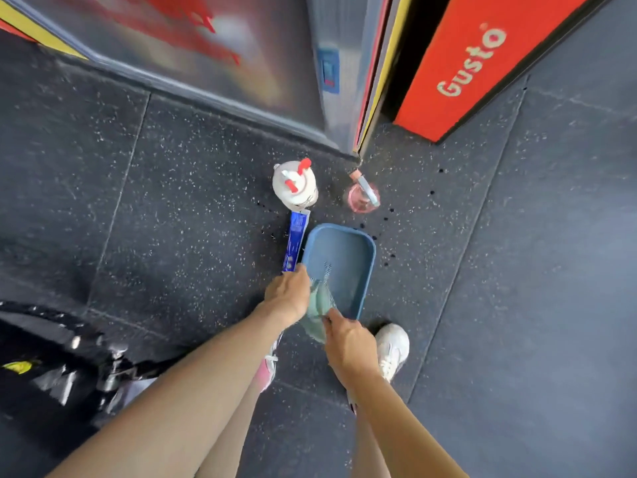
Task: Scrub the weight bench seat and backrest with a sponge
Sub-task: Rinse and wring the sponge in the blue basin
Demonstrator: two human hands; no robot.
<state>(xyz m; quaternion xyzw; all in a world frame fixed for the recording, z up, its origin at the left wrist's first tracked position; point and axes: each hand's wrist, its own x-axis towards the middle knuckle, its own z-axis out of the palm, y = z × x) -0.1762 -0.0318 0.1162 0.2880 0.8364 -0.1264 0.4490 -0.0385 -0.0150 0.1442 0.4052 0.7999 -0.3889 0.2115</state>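
Both my hands hold a pale green cloth point(319, 307) over the near end of a blue plastic basin point(348, 251) on the floor. My left hand point(287, 293) grips the cloth's upper part at the basin's left rim. My right hand point(348, 341) pinches its lower end. The cloth looks twisted between them. Part of a black bench frame point(51, 353) shows at the lower left, blurred. No sponge is visible.
A white spray bottle with a red trigger point(295, 184) stands beyond the basin, a blue packet point(295, 241) lies beside the basin's left rim, and a pink cup point(363, 196) sits to the right. Dark drops speckle the rubber floor. A red Gusto sign point(479, 60) stands at the back.
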